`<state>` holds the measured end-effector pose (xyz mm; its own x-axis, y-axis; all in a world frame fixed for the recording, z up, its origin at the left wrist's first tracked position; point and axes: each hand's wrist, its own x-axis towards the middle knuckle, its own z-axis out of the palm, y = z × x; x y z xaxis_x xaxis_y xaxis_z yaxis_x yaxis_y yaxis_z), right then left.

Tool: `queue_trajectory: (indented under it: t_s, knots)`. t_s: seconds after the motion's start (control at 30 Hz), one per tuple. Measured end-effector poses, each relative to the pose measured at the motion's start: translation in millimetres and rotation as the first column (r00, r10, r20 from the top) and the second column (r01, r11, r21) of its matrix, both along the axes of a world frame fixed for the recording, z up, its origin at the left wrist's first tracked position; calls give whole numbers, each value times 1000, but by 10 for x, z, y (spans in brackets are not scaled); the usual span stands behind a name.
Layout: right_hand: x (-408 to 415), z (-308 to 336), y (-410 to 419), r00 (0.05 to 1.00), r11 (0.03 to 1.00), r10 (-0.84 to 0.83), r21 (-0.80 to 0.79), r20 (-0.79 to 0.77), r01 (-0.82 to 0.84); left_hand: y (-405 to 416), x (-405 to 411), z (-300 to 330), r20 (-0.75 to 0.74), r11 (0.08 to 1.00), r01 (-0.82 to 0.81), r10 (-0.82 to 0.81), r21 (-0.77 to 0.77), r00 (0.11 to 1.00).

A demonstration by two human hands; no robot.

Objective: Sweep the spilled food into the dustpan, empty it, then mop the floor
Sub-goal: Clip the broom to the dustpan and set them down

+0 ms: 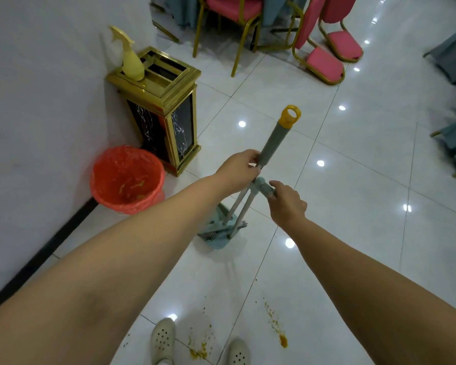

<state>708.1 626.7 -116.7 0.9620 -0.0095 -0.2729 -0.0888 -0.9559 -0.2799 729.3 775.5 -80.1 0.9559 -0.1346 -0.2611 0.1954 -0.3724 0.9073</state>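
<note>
- The left hand (238,167) grips the broom handle (275,139) just below its grey sleeve, which ends in a yellow loop cap (290,115).
- The right hand (287,202) holds the shorter grey handle (265,188) of the dustpan (217,239), beside the broom's shaft.
- The dustpan stands on the white tiled floor (353,180), both shafts rising from it.
- An orange-lined bin (127,180) with food scraps inside sits by the wall, beside a gold-trimmed trash stand (166,114) bearing a yellow spray bottle (131,57).
- Orange food stains (277,327) lie near two white shoes (162,341).
- Pink chairs (324,61) stand beyond.

Glossy white tiled floor (353,159) (pink chairs (324,64))
</note>
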Motion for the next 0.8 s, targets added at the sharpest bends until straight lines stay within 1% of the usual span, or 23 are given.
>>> queue_trajectory:
  t_s: [0.1,0.17,0.23,0.3,0.43,0.5,0.6,0.67,0.73,0.8]
  knots:
    - [-54,70,-174,999,997,-2,72,-42,5,-62,-75,127,-34,998,-57,57,-6,998]
    - [-61,109,-283,997,991,-43,123,-62,51,-62,-138,206,-71,996,-92,91,-11,993]
    - [-110,164,-397,997,990,-36,137,-67,45,-53,-305,270,-104,992,-126,124,-19,987]
    - [-184,221,-464,1000,991,-13,136,-25,17,-19,-547,322,-117,986,-165,163,-9,980]
    - [-422,333,-389,992,972,-20,237,126,-11,185,-1187,323,-162,950,-312,308,1,937]
    - [-575,357,-284,989,957,24,283,143,-64,357,-1568,298,-198,919,-393,390,26,899]
    - [-821,397,-70,993,912,76,397,87,-105,658,-2171,259,-229,860,-505,508,78,830]
    - [-981,424,94,991,891,126,435,38,-130,845,-2570,262,-247,785,-608,616,118,748]
    - [-1138,451,278,977,878,214,439,0,-192,1005,-2928,285,-253,694,-702,717,160,650]
    - [-1289,485,486,951,861,306,435,-30,-263,1138,-3232,328,-251,621,-766,778,166,576]
